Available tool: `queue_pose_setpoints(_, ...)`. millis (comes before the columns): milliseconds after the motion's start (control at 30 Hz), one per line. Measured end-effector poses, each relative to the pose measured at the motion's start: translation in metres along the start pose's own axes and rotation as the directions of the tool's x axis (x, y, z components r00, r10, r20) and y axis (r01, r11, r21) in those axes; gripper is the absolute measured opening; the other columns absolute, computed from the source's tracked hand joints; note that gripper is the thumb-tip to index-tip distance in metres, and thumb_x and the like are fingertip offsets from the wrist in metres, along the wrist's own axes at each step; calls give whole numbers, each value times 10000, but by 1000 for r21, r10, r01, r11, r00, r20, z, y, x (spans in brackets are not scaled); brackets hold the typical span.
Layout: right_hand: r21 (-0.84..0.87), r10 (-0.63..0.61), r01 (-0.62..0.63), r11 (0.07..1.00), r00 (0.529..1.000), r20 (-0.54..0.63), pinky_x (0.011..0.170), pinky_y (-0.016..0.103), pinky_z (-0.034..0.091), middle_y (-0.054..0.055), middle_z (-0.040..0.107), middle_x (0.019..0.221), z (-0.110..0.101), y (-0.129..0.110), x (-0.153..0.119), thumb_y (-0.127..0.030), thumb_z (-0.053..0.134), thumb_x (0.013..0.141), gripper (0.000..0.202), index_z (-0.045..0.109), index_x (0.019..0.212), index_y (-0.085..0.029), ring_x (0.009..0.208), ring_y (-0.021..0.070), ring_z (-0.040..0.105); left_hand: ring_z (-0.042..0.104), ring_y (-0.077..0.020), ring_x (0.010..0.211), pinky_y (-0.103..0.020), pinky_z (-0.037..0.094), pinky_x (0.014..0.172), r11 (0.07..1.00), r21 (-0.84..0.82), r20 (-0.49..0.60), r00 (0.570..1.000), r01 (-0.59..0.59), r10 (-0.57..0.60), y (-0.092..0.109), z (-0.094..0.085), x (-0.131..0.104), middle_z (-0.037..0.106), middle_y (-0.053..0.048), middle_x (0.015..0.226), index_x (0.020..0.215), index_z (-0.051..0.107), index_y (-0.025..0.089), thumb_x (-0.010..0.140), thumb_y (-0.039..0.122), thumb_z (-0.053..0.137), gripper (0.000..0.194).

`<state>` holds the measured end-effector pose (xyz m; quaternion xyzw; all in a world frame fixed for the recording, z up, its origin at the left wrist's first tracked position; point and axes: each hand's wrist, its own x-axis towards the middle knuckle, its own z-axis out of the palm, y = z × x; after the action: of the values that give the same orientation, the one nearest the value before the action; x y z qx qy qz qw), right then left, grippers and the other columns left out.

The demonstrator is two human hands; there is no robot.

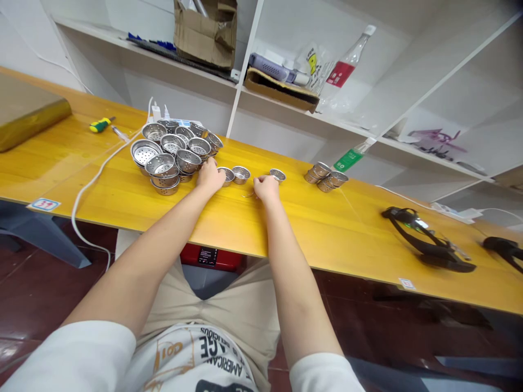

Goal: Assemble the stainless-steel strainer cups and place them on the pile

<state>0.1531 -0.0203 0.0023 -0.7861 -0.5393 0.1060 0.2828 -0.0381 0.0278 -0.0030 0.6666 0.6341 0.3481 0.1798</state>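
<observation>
Several perforated metal cups (162, 165) are stacked in a cluster on the yellow table, left of centre. My left hand (210, 177) is at the cluster's right edge, its fingers between the stacks and a single metal cup (226, 175); whether it grips a cup is hidden. Just right of that cup stands another small cup (241, 175). My right hand (267, 188) is closed low over the table, beside a third cup (278, 175) partly behind it. A thin curved wire-like piece (247, 195) lies by its fingertips; what the fingers pinch is too small to name.
Two short cup stacks (321, 170) stand to the right, near a green-labelled bottle (352, 157). A white cable (90, 188) runs down the table's left part, beside a screwdriver (100, 125). Black headgear (429, 239) lies at right. White shelves (245, 98) rise behind.
</observation>
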Motion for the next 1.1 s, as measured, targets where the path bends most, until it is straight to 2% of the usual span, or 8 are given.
queue_pose_setpoints(200, -141, 17, -26, 990, 998, -64, 1005, 390, 533, 177, 771, 1126, -4, 2, -1, -278, 584, 959, 274, 770, 1130, -170, 1131, 299, 712, 672, -330, 1123, -428, 489, 976, 995, -6, -109, 989, -103, 102, 5, -2, -10, 636, -189, 1281, 1243, 604, 178, 920, 205, 571, 326)
queue_pose_setpoints(300, -138, 75, -100, 985, 981, -178, 1002, 454, 538, 203, 729, 1209, -7, 10, 2, -270, 543, 979, 423, 629, 1382, -171, 1154, 323, 698, 677, -274, 968, -378, 482, 868, 968, -24, -135, 960, -249, 244, 7, -2, -14, 699, -110, 1009, 1012, 640, 214, 939, 264, 559, 120)
queue_pose_setpoints(367, -133, 135, -159, 978, 976, -170, 1000, 481, 540, 211, 714, 1223, -8, 19, 7, -273, 558, 972, 479, 569, 1441, -177, 1153, 333, 694, 643, -240, 806, -356, 455, 776, 945, -36, -134, 939, -324, 316, 9, -1, -16, 651, -64, 774, 799, 595, 224, 935, 311, 563, 164)
queue_pose_setpoints(567, -61, 191, -204, 977, 965, -181, 1000, 497, 535, 233, 720, 1180, -5, 42, 20, -305, 598, 960, 321, 692, 1225, -149, 1113, 342, 698, 452, -165, 560, -334, 361, 623, 884, -174, -119, 900, -434, 418, 12, 6, -18, 410, -6, 517, 541, 303, 237, 907, 274, 555, 445)
queue_pose_setpoints(700, 97, 36, -8, 995, 955, -293, 997, 406, 520, 136, 756, 1046, -7, 30, 17, -316, 580, 955, 233, 693, 1111, -185, 1021, 271, 707, 448, -160, 574, -320, 402, 649, 859, -243, -117, 892, -451, 436, 13, 9, -22, 405, 11, 532, 572, 329, 238, 919, 307, 563, 424)
queue_pose_setpoints(900, 418, -343, 433, 799, 898, -275, 705, 263, 509, 15, 703, 840, 15, -9, -8, -448, 589, 900, 254, 621, 994, -215, 658, 148, 605, 609, -154, 691, -274, 478, 658, 783, -596, -120, 984, -175, 129, 15, 10, -14, 646, -32, 801, 898, 583, 219, 1010, 541, 480, 357)
queue_pose_setpoints(1000, 476, -456, 499, 725, 865, -212, 663, 247, 483, -30, 644, 728, 29, -17, -17, -430, 651, 846, 213, 588, 896, -233, 608, 130, 555, 633, -157, 620, -280, 483, 587, 627, -778, 88, 996, 47, 34, 15, 12, -6, 661, -44, 820, 1067, 603, 216, 1019, 725, 284, 603)
queue_pose_setpoints(1100, 507, -485, 499, 703, 857, -172, 659, 245, 486, -46, 626, 700, 31, -20, -21, -425, 664, 841, 209, 571, 884, -243, 603, 127, 552, 642, -166, 601, -297, 494, 556, 538, -837, 177, 980, 104, 86, 16, 15, -5, 669, -63, 809, 1089, 623, 196, 983, 812, 234, 736)
